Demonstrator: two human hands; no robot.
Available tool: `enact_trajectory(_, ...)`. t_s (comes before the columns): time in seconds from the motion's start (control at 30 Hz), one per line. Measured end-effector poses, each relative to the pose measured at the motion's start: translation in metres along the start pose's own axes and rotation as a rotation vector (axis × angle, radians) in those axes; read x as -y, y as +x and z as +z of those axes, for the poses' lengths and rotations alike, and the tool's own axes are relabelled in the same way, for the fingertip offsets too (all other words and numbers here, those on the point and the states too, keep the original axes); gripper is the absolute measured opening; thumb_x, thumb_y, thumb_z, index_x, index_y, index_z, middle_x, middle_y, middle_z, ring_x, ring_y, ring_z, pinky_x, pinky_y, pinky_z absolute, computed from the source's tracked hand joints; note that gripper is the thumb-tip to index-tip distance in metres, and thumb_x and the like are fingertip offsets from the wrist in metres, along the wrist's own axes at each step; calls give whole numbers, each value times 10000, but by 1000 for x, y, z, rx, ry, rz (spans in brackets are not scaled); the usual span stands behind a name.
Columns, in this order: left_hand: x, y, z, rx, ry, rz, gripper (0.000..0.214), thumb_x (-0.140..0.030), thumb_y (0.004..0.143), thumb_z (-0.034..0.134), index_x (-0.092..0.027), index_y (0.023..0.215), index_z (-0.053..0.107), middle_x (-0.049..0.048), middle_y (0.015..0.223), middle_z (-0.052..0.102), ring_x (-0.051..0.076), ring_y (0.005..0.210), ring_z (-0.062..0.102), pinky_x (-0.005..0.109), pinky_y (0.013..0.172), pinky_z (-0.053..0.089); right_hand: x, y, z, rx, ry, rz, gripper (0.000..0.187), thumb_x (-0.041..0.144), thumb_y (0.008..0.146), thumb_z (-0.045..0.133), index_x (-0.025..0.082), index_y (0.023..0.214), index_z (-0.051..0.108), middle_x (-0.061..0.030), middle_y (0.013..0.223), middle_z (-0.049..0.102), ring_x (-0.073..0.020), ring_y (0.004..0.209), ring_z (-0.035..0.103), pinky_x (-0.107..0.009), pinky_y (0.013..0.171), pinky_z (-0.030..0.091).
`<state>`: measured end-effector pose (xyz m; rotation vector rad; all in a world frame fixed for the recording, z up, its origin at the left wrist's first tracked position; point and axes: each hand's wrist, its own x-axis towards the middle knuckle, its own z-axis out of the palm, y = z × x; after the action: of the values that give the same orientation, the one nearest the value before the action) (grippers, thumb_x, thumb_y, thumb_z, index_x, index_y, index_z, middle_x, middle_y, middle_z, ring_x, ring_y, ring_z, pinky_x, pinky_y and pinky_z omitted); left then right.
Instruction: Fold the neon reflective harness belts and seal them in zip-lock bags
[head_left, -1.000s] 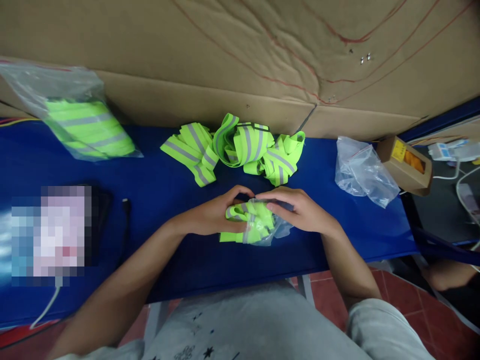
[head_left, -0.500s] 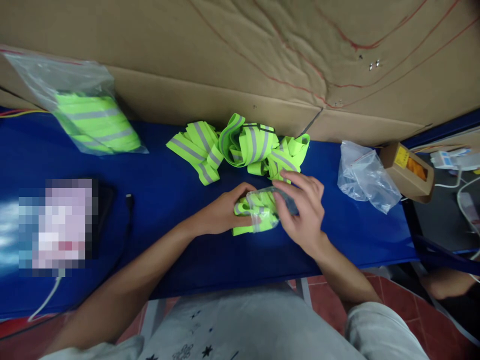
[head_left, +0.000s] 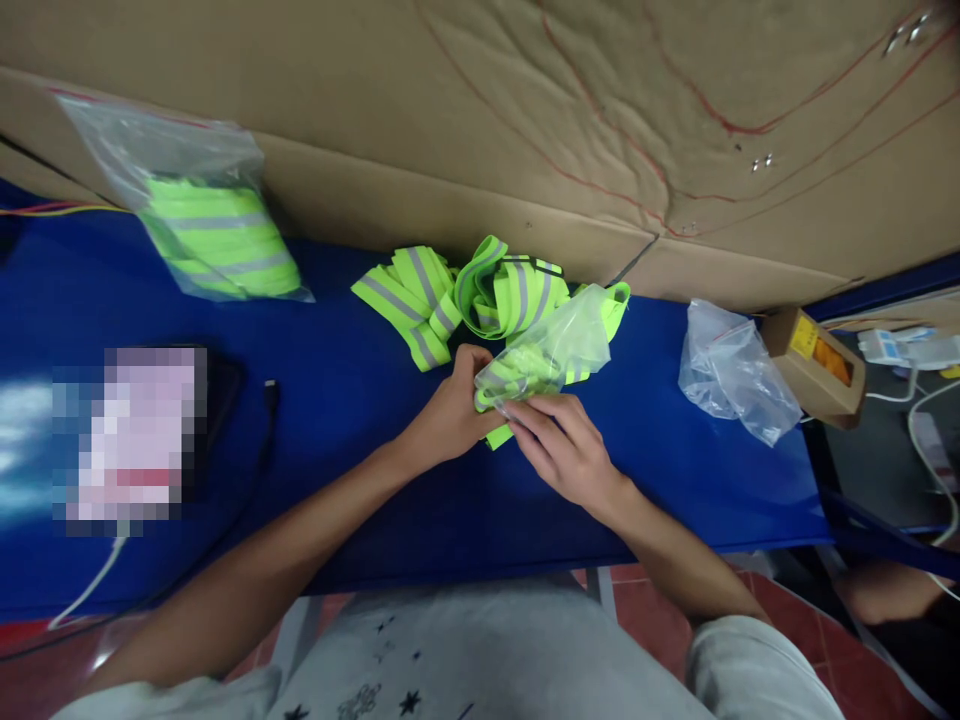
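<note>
A folded bundle of lime-yellow reflective strap [head_left: 497,437] with grey stripes is gripped in my left hand [head_left: 446,415], the thumb along its far side. A clear plastic bag [head_left: 577,335] covers part of this bundle and stretches away to the upper right. My right hand [head_left: 566,450] has its fingers closed at the bag's near edge; the fingertips are partly hidden by the film. Just beyond both hands lies a loose heap of the same reflective straps [head_left: 412,300], partly seen through the bag.
On the blue table [head_left: 360,540], a filled zip bag [head_left: 225,240] leans at the back left. A blurred-out device [head_left: 142,430] and a cable [head_left: 270,400] lie left. Crumpled clear bags [head_left: 735,370] and a cardboard box [head_left: 817,365] sit right. A cardboard panel [head_left: 337,100] stands behind.
The clear bag has opened out from a bunched shape and now extends up and right over the heap. My right hand has moved down and left to the bundle's near side.
</note>
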<state>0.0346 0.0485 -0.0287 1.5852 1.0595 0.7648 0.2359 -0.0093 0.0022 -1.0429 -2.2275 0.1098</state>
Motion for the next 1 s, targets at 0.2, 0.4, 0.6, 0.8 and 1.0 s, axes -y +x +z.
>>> enact_trajectory(0.2, -8, -3, 6, -10, -5, 31, 619, -383, 894, 696, -235, 1360, 315, 73, 1163, 611, 190, 912, 639, 308, 772, 481, 1, 0, 3, -38, 6, -19, 539, 63, 966, 640, 215, 1480, 588, -101, 1121, 719, -218, 1077, 702, -369, 943, 595)
enact_trajectory(0.4, -19, -5, 11, -115, 45, -101, 550, -414, 795, 805, -228, 1214, 501, 33, 1046, 670, 221, 918, 641, 330, 788, 454, 7, 0, 9, -45, 85, -152, 430, 63, 940, 680, 251, 1327, 673, -55, 1063, 744, -199, 1056, 717, -358, 966, 590)
enact_trajectory(0.6, -19, 3, 11, -209, -491, -169, 582, -540, 759, 834, -228, 1109, 490, 13, 1026, 630, 171, 928, 625, 301, 815, 524, -1, -5, 14, -157, -89, -18, 482, 291, 939, 747, 325, 1391, 583, -64, 1098, 659, -231, 1040, 667, -405, 931, 564)
enact_trajectory(0.8, -22, -2, 9, -9, -873, -304, 652, -414, 757, 833, -285, 1292, 484, 46, 1261, 668, 232, 1189, 665, 361, 994, 552, -6, -1, 16, -131, -190, 28, 656, 478, 905, 782, 271, 1468, 517, -120, 1230, 598, -293, 1179, 597, -452, 1011, 538)
enact_trajectory(1.0, -23, 0, 5, 162, -906, -146, 737, -718, 829, 691, -255, 1394, 585, 107, 1430, 653, 324, 1399, 571, 458, 1111, 519, -25, -3, 6, -130, -148, 9, 640, 311, 958, 736, 332, 1538, 468, -104, 1271, 618, -274, 1198, 637, -449, 1033, 549)
